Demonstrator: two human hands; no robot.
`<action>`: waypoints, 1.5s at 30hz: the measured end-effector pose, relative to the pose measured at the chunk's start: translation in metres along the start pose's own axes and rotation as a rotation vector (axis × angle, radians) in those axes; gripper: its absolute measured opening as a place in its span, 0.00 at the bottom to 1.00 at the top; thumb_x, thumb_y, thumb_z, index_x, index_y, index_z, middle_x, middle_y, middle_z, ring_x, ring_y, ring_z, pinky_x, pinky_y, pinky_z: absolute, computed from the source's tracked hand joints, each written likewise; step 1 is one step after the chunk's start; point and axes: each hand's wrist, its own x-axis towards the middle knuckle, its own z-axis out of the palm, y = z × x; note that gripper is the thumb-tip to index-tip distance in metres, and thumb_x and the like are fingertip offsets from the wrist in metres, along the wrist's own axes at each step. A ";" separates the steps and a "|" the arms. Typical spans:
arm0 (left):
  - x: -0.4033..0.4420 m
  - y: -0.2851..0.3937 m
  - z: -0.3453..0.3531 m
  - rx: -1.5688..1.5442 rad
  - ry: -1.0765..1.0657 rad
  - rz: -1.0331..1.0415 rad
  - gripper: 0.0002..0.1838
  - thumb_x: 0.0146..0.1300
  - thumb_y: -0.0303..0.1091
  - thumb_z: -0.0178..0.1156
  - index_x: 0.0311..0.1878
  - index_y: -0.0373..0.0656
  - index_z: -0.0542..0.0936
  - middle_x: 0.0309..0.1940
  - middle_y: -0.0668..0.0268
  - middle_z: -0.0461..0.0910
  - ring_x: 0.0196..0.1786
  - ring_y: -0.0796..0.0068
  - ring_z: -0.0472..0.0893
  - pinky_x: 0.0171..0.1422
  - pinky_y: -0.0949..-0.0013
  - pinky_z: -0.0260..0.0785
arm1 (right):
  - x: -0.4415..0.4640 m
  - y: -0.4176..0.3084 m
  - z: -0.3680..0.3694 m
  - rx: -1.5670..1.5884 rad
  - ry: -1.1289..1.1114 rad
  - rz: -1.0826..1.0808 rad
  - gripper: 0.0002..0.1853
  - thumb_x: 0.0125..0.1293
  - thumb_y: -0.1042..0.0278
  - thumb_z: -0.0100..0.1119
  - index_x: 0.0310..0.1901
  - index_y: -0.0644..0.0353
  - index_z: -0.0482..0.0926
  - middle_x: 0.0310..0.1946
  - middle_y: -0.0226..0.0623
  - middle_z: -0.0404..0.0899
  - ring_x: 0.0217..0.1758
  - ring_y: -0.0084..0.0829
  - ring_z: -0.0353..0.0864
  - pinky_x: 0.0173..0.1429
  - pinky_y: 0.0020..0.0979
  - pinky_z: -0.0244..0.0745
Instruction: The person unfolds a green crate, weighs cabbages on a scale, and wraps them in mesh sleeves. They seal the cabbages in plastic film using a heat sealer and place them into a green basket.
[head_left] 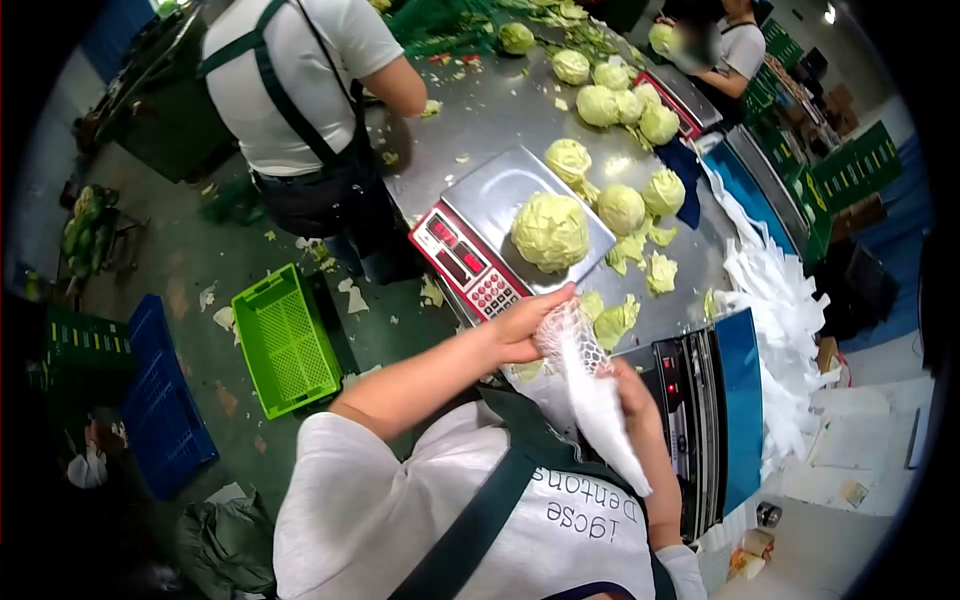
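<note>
A white mesh net sleeve (590, 375) is stretched between my hands in front of my chest, its tail hanging towards my apron. My left hand (522, 328) grips the upper end, where the mesh is spread wide. Lower down, my right hand (632, 392) has its fingers closed on the net's right side. Just beyond my left hand, a cabbage (551, 232) rests on the metal pan of a red and white weighing scale (468, 262), whose red digits are lit. Loose cabbage leaves (614, 320) lie on the table beside the net.
More cabbages (620, 208) sit on the steel table (440, 135). At right are a black and blue machine (690, 425) and a pile of white net sleeves (765, 330). A green crate (285, 340) stands on the floor. One person (290, 90) works at left, another (738, 60) far right.
</note>
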 end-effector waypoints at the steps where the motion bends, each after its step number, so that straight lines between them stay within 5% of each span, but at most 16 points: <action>1: -0.010 0.003 -0.005 0.014 0.002 -0.063 0.17 0.70 0.44 0.49 0.50 0.39 0.73 0.43 0.64 0.80 0.44 0.74 0.79 0.54 0.68 0.72 | 0.018 0.013 -0.027 0.172 -0.237 -0.130 0.21 0.63 0.62 0.57 0.52 0.69 0.73 0.44 0.44 0.80 0.44 0.36 0.81 0.51 0.35 0.76; 2: -0.025 0.003 0.013 0.366 0.366 -0.196 0.17 0.69 0.41 0.51 0.51 0.37 0.73 0.44 0.64 0.79 0.45 0.76 0.78 0.54 0.69 0.71 | 0.025 0.003 -0.029 0.318 -0.222 -0.135 0.22 0.62 0.61 0.58 0.51 0.70 0.73 0.43 0.46 0.80 0.44 0.38 0.82 0.53 0.37 0.76; 5: -0.045 0.029 0.027 1.141 0.332 -0.301 0.18 0.56 0.34 0.66 0.48 0.37 0.75 0.39 0.66 0.80 0.44 0.80 0.77 0.51 0.74 0.69 | 0.045 -0.007 -0.019 0.526 -0.204 -0.162 0.19 0.60 0.65 0.62 0.48 0.69 0.74 0.39 0.42 0.81 0.43 0.33 0.81 0.49 0.33 0.76; 8: -0.045 0.082 0.000 1.280 0.746 0.138 0.16 0.51 0.29 0.67 0.44 0.39 0.76 0.31 0.70 0.77 0.34 0.82 0.75 0.39 0.79 0.67 | 0.093 0.010 -0.040 -0.522 0.347 -0.462 0.10 0.54 0.75 0.64 0.38 0.62 0.74 0.27 0.28 0.75 0.31 0.19 0.70 0.36 0.23 0.67; 13: 0.002 0.142 -0.030 1.482 1.103 0.679 0.17 0.49 0.31 0.65 0.44 0.41 0.76 0.29 0.63 0.77 0.31 0.76 0.75 0.35 0.72 0.67 | 0.196 -0.026 -0.040 -0.371 0.870 -0.932 0.08 0.57 0.75 0.58 0.39 0.65 0.74 0.30 0.33 0.76 0.30 0.24 0.71 0.36 0.26 0.68; 16: 0.030 0.145 -0.058 1.163 1.056 0.369 0.27 0.63 0.45 0.53 0.59 0.35 0.70 0.49 0.53 0.77 0.53 0.64 0.75 0.56 0.67 0.65 | 0.248 -0.010 -0.048 -0.112 0.518 -0.177 0.24 0.69 0.49 0.43 0.36 0.65 0.76 0.24 0.38 0.73 0.26 0.30 0.70 0.29 0.32 0.64; 17: 0.036 0.135 -0.056 0.982 1.111 0.275 0.28 0.65 0.46 0.50 0.59 0.33 0.69 0.53 0.55 0.75 0.56 0.63 0.74 0.58 0.66 0.65 | 0.236 -0.012 -0.029 0.013 0.557 -0.244 0.25 0.70 0.49 0.41 0.33 0.65 0.77 0.22 0.36 0.71 0.24 0.28 0.68 0.27 0.29 0.62; 22: 0.004 0.088 -0.035 0.282 0.545 0.277 0.35 0.70 0.60 0.35 0.62 0.35 0.65 0.59 0.53 0.70 0.60 0.57 0.71 0.67 0.57 0.61 | 0.119 -0.032 -0.015 -0.146 0.343 -0.517 0.13 0.68 0.67 0.49 0.45 0.64 0.79 0.19 0.27 0.72 0.17 0.17 0.64 0.23 0.24 0.63; 23: -0.003 0.073 -0.035 0.153 0.516 0.212 0.36 0.69 0.61 0.35 0.61 0.35 0.66 0.59 0.53 0.70 0.60 0.57 0.71 0.67 0.57 0.62 | 0.085 -0.045 -0.015 -0.209 0.351 -0.260 0.12 0.65 0.72 0.49 0.45 0.66 0.79 0.24 0.30 0.77 0.24 0.18 0.73 0.30 0.22 0.70; 27: 0.006 0.013 -0.055 -0.055 0.428 0.057 0.25 0.62 0.44 0.41 0.49 0.30 0.75 0.51 0.46 0.76 0.56 0.52 0.74 0.66 0.53 0.62 | 0.026 0.034 -0.058 0.483 0.296 -0.252 0.14 0.68 0.70 0.47 0.47 0.69 0.77 0.42 0.42 0.81 0.46 0.27 0.79 0.52 0.28 0.72; 30: 0.066 -0.014 0.009 -0.384 -0.074 -0.117 0.25 0.56 0.44 0.42 0.44 0.31 0.76 0.48 0.49 0.78 0.53 0.53 0.76 0.67 0.52 0.58 | -0.027 0.068 -0.025 1.079 0.319 -0.196 0.24 0.73 0.54 0.38 0.63 0.61 0.66 0.62 0.39 0.68 0.64 0.35 0.67 0.68 0.34 0.61; 34: 0.146 -0.082 0.087 1.005 0.090 -0.117 0.21 0.55 0.30 0.61 0.53 0.37 0.71 0.47 0.58 0.76 0.59 0.69 0.69 0.65 0.65 0.57 | -0.087 0.084 -0.049 1.279 0.431 -0.551 0.32 0.71 0.41 0.31 0.66 0.58 0.61 0.64 0.40 0.65 0.67 0.38 0.65 0.70 0.40 0.58; 35: 0.172 -0.106 0.076 1.276 0.069 0.180 0.27 0.57 0.36 0.62 0.58 0.38 0.67 0.55 0.57 0.68 0.62 0.69 0.65 0.65 0.66 0.56 | -0.099 0.074 -0.066 1.225 0.485 -0.615 0.32 0.71 0.41 0.30 0.66 0.57 0.61 0.65 0.39 0.64 0.66 0.37 0.66 0.70 0.40 0.59; 39: 0.254 -0.194 0.104 1.004 0.048 0.105 0.35 0.56 0.44 0.65 0.62 0.40 0.62 0.61 0.53 0.57 0.63 0.59 0.62 0.66 0.65 0.55 | -0.140 0.041 -0.152 0.832 0.981 -0.830 0.33 0.71 0.39 0.31 0.66 0.55 0.60 0.63 0.36 0.66 0.64 0.35 0.68 0.67 0.38 0.63; 42: 0.335 -0.248 0.066 1.506 -0.267 0.201 0.37 0.53 0.50 0.66 0.61 0.41 0.64 0.56 0.50 0.62 0.61 0.54 0.63 0.66 0.62 0.57 | -0.153 0.059 -0.251 0.496 1.253 -0.691 0.35 0.70 0.38 0.34 0.66 0.59 0.59 0.62 0.38 0.66 0.64 0.35 0.65 0.68 0.34 0.57; 45: 0.374 -0.270 0.026 1.359 -0.246 -0.008 0.36 0.54 0.50 0.66 0.61 0.41 0.65 0.55 0.51 0.65 0.60 0.56 0.65 0.64 0.61 0.59 | -0.170 0.076 -0.298 0.132 1.398 -0.421 0.38 0.69 0.37 0.37 0.66 0.64 0.58 0.62 0.43 0.66 0.66 0.36 0.62 0.69 0.31 0.52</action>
